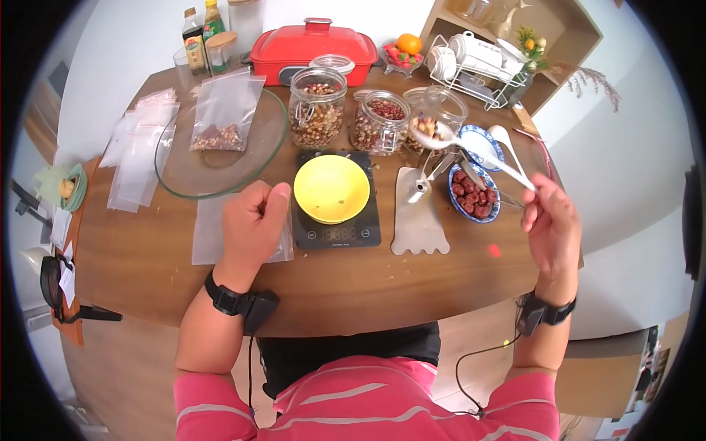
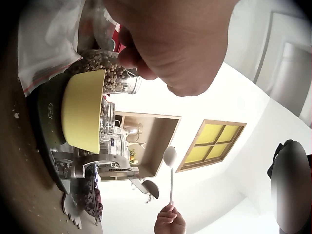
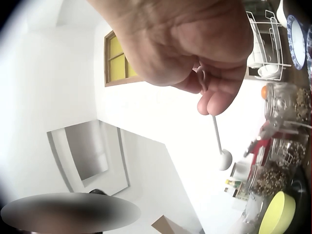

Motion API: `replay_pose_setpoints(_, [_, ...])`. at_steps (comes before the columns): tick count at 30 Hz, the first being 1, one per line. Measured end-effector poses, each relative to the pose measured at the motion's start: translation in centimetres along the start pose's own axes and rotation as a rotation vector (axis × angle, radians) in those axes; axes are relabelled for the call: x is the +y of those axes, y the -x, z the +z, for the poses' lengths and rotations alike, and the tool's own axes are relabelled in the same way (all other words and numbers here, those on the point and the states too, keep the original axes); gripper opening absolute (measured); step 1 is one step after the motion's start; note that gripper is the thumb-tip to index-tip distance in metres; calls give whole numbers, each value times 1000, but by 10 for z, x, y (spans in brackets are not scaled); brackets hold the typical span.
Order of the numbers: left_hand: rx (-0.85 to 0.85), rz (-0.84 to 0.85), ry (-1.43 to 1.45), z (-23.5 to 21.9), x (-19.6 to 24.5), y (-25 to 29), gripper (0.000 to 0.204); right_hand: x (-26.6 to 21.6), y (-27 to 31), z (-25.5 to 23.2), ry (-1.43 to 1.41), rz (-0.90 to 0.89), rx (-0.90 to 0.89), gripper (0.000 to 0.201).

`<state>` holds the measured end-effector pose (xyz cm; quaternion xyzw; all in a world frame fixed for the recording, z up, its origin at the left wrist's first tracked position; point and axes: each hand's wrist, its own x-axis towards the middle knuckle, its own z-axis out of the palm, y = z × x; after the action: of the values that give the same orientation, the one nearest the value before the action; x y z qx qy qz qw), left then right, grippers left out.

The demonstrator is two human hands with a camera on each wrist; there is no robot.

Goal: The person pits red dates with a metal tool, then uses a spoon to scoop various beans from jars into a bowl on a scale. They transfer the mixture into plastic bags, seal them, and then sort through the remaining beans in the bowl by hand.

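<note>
My right hand (image 1: 551, 220) grips the handle of a white spoon (image 1: 507, 170). Mixed beans or grains fill the spoon's bowl, raised over the jars' right side. A yellow bowl (image 1: 332, 188) stands on a black kitchen scale (image 1: 373, 220), with a small speck or two inside. Just left of it, my left hand (image 1: 254, 224) is held up with its fingers curled and nothing visible in them. In the left wrist view, this hand (image 2: 180, 44) is above the yellow bowl (image 2: 83, 112). The right wrist view shows the fingers around the spoon handle (image 3: 217, 134).
Glass jars of beans (image 1: 318, 117) stand behind the scale. A glass plate (image 1: 165, 165) bears a partly filled bag; more plastic bags (image 1: 136, 173) lie left. To the right are a grey scalloped sheet (image 1: 419, 220), a bowl of red dates (image 1: 495, 209) and a dish rack (image 1: 471, 84). A red cooker (image 1: 316, 44) stands behind.
</note>
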<state>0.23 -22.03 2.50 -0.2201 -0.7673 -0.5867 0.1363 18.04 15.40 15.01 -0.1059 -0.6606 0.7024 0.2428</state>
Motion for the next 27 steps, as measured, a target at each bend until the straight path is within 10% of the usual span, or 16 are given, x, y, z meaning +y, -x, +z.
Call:
replay_pose_setpoints(16, [57, 76, 43, 0, -9, 0, 42, 94, 33, 79, 224, 49, -195, 23])
replay_pose_setpoints(20, [44, 75, 26, -3, -5, -1, 42, 91, 40, 90, 478, -77, -245, 21])
replay_pose_setpoints(27, [32, 69, 78, -3, -5, -1, 41, 82, 42, 101, 1010, -804, -513, 31])
